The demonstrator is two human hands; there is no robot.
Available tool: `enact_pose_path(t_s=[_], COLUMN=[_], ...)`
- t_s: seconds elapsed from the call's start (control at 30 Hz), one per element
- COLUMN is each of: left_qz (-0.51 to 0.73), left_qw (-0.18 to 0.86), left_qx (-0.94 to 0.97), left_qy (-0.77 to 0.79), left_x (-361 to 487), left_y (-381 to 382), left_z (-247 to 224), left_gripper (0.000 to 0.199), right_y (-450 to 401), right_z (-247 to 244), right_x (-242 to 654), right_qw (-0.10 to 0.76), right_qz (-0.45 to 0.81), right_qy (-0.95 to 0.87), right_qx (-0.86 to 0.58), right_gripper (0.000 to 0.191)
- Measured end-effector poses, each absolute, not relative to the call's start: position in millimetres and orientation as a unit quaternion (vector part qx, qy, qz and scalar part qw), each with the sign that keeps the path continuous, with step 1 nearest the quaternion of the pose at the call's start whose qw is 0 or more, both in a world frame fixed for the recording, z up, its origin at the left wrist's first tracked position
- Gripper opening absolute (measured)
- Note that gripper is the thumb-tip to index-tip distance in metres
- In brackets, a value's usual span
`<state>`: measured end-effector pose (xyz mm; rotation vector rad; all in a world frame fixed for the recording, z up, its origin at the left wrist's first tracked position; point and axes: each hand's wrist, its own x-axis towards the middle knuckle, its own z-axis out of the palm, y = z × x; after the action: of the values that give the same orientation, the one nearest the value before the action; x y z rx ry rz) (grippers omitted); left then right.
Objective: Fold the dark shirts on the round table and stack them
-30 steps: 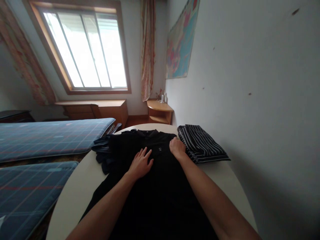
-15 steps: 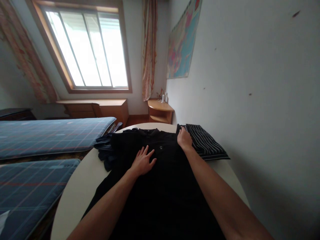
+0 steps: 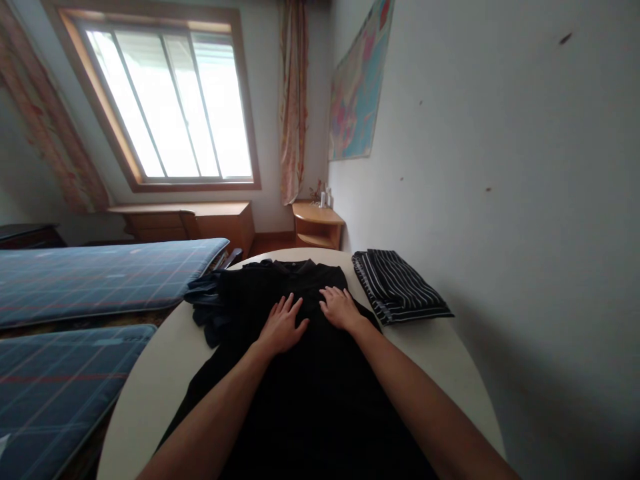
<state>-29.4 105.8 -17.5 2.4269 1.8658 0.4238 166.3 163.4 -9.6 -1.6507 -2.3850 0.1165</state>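
Note:
A black collared shirt [image 3: 310,387] lies spread on a round white table [image 3: 145,380], its collar toward the far edge. My left hand [image 3: 283,327] rests on the shirt's chest with fingers spread. Just to its right, my right hand [image 3: 340,307] lies on the fabric, fingers stretched out and holding nothing. The shirt's right sleeve appears folded inward over the body, near my right hand. To the right is a folded black-and-white striped cloth [image 3: 403,287], apart from both hands. Dark blue crumpled clothing [image 3: 207,310] lies at the shirt's left side.
Two plaid mattresses [image 3: 100,277] stand left of the table. Behind are a wooden desk [image 3: 220,213] and a corner shelf [image 3: 320,215] holding small items. A white wall [image 3: 500,267] with a map [image 3: 355,100] runs along the right.
My right hand has let go of the shirt's right sleeve edge and moved left onto the chest, the sleeve now lying inward. The striped cloth shows more fully. My left hand stays put.

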Motion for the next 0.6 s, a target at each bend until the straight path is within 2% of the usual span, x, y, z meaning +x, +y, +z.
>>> enact_pose_path(t_s=[0.33,0.6], left_qz=[0.184,0.124], left_qw=[0.008,0.032], left_qx=[0.788,0.801], left_qy=[0.587,0.585], left_x=[-28.4,-27.5], left_y=[107.1,105.3], left_z=[-18.7,-19.7], left_gripper=[0.054,0.061], right_y=[172.8,171.7], right_z=[-4.1,-4.6], right_x=[182.2,191.7], right_qw=[0.058,0.099], right_qz=[0.112,0.092], right_qy=[-0.791,-0.822], right_qx=[-0.599,-0.553], right_gripper=[0.071,0.056])
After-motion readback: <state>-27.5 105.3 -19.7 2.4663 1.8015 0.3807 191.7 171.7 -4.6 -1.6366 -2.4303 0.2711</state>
